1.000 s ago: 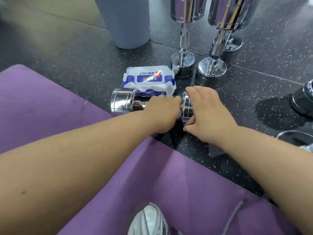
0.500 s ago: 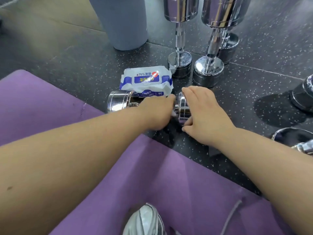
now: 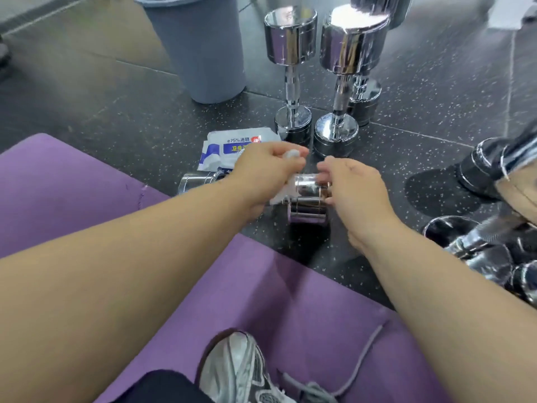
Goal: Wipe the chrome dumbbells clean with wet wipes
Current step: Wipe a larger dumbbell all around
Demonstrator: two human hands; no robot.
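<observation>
Item: dumbbell point(image 3: 306, 210), lying on floor point(image 3: 145, 126) at my 12 o'clock. My left hand point(image 3: 263, 170) pinches wet wipe point(image 3: 290, 155); my right hand point(image 3: 353, 184) clasps its 3 o'clock head. Risk, I judge: wet chrome slips, rolls, nips fingers.

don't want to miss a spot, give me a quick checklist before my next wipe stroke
1. Wipe in hand: ok, the left hand grips the white wipe.
2. Dumbbell steadied: ok, it lies on the floor and the right hand holds its right-end head.
3. Wipe on chrome: ok, it drapes against that head.
4. Other head clean: cannot tell, partly hidden.
5. Wipes pack handy: ok, just behind the dumbbell.
6. Upright dumbbells clear: ok, standing apart.
</observation>
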